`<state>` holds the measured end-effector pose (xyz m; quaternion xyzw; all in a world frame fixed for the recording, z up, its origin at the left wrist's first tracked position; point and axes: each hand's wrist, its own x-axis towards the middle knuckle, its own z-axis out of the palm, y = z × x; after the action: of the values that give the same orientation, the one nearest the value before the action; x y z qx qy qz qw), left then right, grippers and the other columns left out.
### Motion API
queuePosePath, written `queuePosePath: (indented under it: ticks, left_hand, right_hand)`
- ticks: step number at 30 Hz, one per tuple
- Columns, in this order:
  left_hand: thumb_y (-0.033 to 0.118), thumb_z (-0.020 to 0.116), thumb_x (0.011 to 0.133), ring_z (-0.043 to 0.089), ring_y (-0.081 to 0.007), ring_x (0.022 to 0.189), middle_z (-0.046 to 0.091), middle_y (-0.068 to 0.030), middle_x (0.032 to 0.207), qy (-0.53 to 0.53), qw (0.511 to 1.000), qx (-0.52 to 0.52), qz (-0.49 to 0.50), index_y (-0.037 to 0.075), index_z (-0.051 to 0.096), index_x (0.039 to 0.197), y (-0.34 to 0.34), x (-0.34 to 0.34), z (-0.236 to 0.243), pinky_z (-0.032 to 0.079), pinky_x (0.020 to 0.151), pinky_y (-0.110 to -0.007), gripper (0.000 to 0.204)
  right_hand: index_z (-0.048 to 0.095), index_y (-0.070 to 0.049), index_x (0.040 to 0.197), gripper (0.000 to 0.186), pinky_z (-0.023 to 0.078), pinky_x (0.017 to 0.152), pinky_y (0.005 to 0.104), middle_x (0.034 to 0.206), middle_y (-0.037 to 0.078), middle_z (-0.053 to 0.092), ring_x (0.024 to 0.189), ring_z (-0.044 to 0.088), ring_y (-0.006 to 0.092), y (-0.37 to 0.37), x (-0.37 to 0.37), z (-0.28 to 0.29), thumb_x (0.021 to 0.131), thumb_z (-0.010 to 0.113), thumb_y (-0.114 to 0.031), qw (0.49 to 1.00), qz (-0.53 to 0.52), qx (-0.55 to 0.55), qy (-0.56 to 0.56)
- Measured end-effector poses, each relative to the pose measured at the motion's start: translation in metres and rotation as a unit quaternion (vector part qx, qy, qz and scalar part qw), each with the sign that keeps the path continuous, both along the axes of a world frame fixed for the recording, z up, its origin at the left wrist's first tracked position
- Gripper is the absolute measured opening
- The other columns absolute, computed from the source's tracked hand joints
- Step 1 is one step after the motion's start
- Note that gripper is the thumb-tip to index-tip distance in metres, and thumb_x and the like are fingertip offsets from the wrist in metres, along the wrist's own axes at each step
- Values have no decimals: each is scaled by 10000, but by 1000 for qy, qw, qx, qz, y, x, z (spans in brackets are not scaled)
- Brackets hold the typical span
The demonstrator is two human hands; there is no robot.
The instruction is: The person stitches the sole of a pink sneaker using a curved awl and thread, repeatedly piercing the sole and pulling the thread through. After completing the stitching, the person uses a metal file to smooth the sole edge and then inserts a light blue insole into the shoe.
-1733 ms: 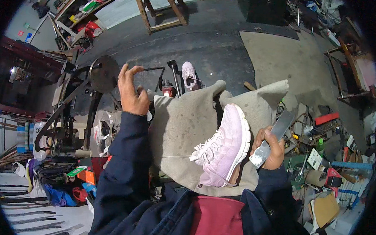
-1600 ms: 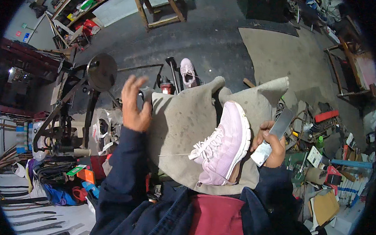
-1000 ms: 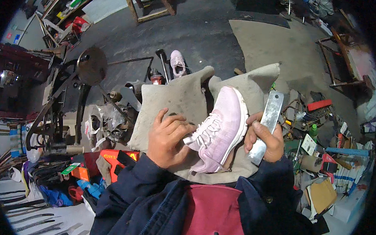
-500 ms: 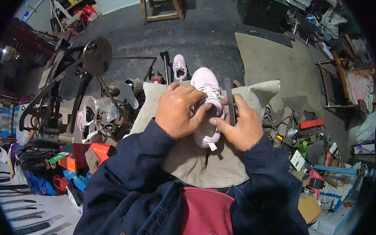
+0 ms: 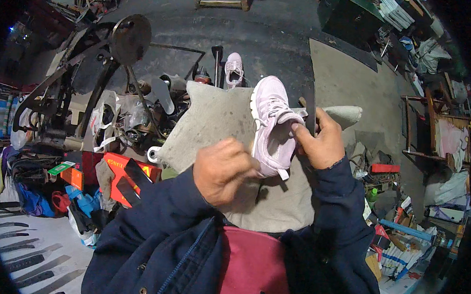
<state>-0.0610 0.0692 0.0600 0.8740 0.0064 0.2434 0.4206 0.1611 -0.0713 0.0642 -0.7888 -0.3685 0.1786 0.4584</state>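
A pale pink lace-up sneaker (image 5: 273, 103) stands tilted above the beige cloth (image 5: 210, 113) on my lap, its toe pointing away and its white sole edge turned left. My right hand (image 5: 322, 141) grips its collar on the right, thumb at the opening. A dark flat strip-like tool (image 5: 312, 95) rises from behind those fingers. Close to the heel, my left hand (image 5: 224, 170) is curled closed and slightly blurred; whatever its fingers may hold is hidden. The matching sneaker (image 5: 233, 70) rests beyond the cloth.
To the left stands a dark metal machine with a round disc (image 5: 131, 39). A red box (image 5: 123, 180) and bags lie at lower left, near several dark strips (image 5: 39, 261). Tools and a red bar (image 5: 386, 168) clutter the right side. A wooden frame (image 5: 221, 3) stands at the back.
My left hand has drawn back from the laces toward the heel. The sneaker has shifted right and turned, showing its left sole edge. My right hand has moved right with it.
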Motion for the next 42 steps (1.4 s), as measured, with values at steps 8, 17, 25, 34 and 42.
queuePosePath:
  ticks: [8,17,25,34,42]
  left_hand:
    - [306,498,1100,651,-338,1124,691,-217,1082,-26,862,-497,-98,3,630,909,-13,15,-20,506,978,-489,382]
    - [325,509,1097,625,-237,945,669,-144,968,-45,889,-452,-55,-17,685,951,-9,13,-35,496,857,-382,412]
    - [57,675,888,655,-306,874,751,-148,1066,-54,995,-52,-62,35,750,998,-16,19,-16,508,803,-383,135]
    - [29,696,860,643,-289,788,762,-131,1070,-57,998,11,-39,44,754,998,-21,22,-10,508,714,-372,151]
    - [36,674,894,652,-297,798,749,-112,990,-79,996,-27,-37,29,736,978,-19,24,-14,514,753,-387,105]
  right_hand:
    - [643,-23,940,327,525,591,303,781,76,647,646,635,163,-27,0,1,1026,609,-337,943,-83,205,248]
    - [635,10,1310,471,362,485,200,1071,215,697,550,496,78,-44,-38,21,1092,434,-357,969,-70,196,135]
    - [638,13,1141,347,544,658,272,1162,266,684,681,625,145,-75,-29,25,1014,697,-304,907,100,294,285]
    - [600,1,1003,134,490,958,364,1142,157,654,1028,653,252,-49,-50,29,870,592,0,986,73,126,87]
    - [668,10,1125,246,513,892,362,1069,174,642,1021,664,336,-25,-38,7,880,643,23,980,64,64,-177]
